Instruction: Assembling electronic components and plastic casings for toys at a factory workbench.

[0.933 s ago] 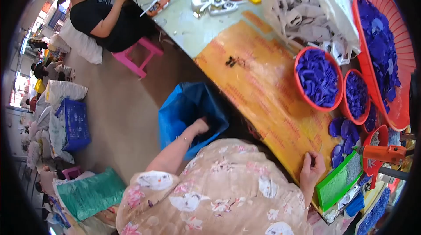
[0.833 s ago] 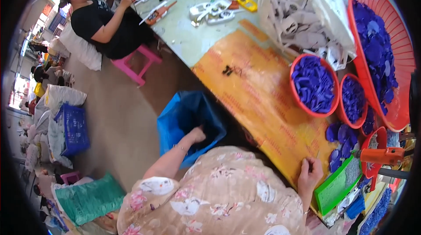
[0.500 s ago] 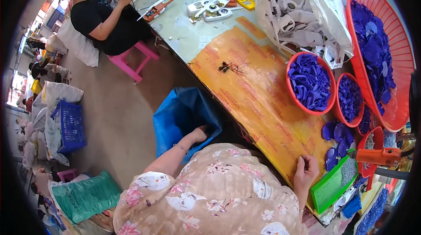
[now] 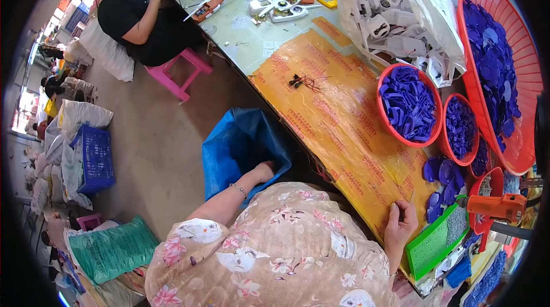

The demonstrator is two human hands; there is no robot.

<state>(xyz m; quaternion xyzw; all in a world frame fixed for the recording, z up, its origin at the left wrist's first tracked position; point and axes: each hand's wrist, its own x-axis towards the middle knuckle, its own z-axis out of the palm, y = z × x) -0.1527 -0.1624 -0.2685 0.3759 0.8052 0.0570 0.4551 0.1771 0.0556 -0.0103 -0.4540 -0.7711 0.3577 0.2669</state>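
One blue bag (image 4: 215, 161) opens around the left hand (image 4: 263, 171), the nearer one, which dips into its mouth; its fingers are hidden, so I cannot tell what they grasp. The bag's long axis is unclear. The right hand (image 4: 403, 221), well to the right, rests half-curled on the orange-covered table (image 4: 344, 135), any hold unclear. Ahead of it: one wire bundle (image 4: 297, 81), two round red bowls (image 4: 423, 144); just right, one green tray (image 4: 421, 255).

A pink stool (image 4: 179, 62) stands on the grey-brown floor (image 4: 152, 135).
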